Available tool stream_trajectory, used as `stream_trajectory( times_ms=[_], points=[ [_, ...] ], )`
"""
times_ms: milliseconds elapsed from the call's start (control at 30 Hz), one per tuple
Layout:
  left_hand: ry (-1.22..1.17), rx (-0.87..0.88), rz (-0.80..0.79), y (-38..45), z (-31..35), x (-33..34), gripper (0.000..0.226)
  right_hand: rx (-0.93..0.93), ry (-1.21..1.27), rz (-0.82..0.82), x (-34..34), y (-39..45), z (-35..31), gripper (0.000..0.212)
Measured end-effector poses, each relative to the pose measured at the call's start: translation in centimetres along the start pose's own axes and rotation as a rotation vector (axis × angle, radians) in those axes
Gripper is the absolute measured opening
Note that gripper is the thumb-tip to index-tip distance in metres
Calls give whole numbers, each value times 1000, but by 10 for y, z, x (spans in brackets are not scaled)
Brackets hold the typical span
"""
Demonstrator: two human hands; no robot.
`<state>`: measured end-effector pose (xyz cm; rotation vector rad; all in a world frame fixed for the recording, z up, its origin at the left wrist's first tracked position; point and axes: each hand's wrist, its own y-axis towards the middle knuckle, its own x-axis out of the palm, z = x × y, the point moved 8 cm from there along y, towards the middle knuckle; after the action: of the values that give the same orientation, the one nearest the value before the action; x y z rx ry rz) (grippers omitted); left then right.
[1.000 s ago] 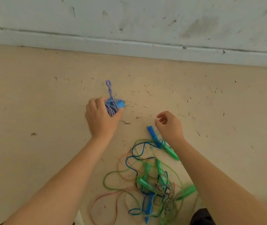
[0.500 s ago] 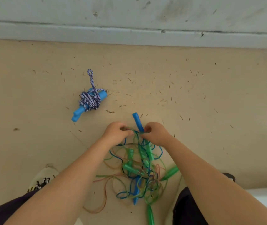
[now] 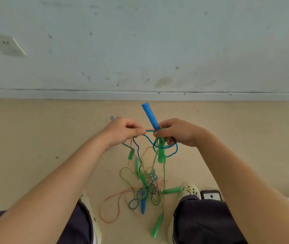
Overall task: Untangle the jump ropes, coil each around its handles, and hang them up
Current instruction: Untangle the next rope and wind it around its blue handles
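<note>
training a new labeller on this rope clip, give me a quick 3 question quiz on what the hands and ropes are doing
1. True or false: the blue handle by the right hand lies flat on the floor.
2. What does the left hand pinch? A) a green handle B) thin cords C) nothing
3. Fill in: most of the tangle hangs and trails on the floor between the person's ____.

Key
1. False: it is lifted, sticking up out of the right hand's grip.
2. B: thin cords stretch from its fingertips to the right hand.
3. Shoes.
</note>
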<state>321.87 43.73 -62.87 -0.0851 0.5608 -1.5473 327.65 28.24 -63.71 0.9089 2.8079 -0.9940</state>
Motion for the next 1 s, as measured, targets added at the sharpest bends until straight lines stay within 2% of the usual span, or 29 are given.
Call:
stream_trajectory(
  times_ms=[67,233,300,367,500,600,733,867,1000],
  points=[
    [-11,95,101,-34,41,-15,7,-97,74,-40,7,-43,-41,7],
    [-142,309,252,-116,116,-42,6,-322,229,-289,35,-137,-115,31],
    [-186,353,285,-138,132,-47,7,-383,298,-311,40,-157,-130,29],
    [-192,376,301,-153,140,-47,5,-415,319,-172,36,-162,-136,19],
    [-177,386,367,-168,133,-51,7,-463,272,239,16,-157,-126,14],
    [-202,352,433,-170,113,-64,12,-463,398,384,8,-155,-108,23],
    [-433,240,335,-156,92,-64,21,-375,659,462,-2,-154,-91,32],
    [-626,157,150,-149,91,-39,24,-372,571,409,4,-152,-91,29],
    [-580,139,23,-151,87,-15,11,-392,428,276,30,-141,-96,14]
  ],
)
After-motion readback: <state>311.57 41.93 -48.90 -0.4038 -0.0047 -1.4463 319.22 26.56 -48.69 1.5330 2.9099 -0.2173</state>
